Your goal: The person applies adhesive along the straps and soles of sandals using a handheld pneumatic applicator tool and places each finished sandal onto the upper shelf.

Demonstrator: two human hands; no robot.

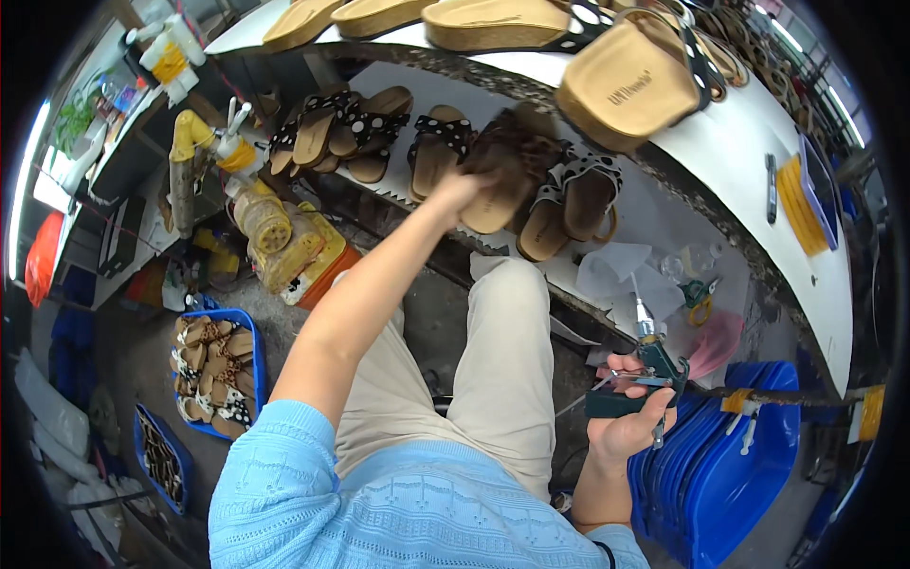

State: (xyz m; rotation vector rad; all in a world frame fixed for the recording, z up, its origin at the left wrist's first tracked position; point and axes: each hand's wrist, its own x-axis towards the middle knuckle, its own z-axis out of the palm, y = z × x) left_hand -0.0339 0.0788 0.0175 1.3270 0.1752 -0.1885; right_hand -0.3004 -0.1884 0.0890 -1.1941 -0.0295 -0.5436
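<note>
My left hand [459,192] stretches out to the low shelf and grips the edge of a tan-soled sandal [494,211] with a brown patterned strap. Both the fingers and the sandal's upper end are smeared by motion. To its left lie black sandals with white dots [434,156]; to its right are a white sandal with black dots [590,194] and another tan-soled one [543,230]. Down at the right, my right hand [621,434] is closed around a dark green trigger tool [654,362] with a metal nozzle pointing away from me. Its exact kind is unclear.
Wedge sandals [630,85] stand on the white curved table [758,128] above the shelf. Scissors [701,302] lie right of the tool. Stacked blue bins [720,455] stand at lower right. A blue basket [258,365] of sandals and a taped yellow-orange container [322,251] are at left.
</note>
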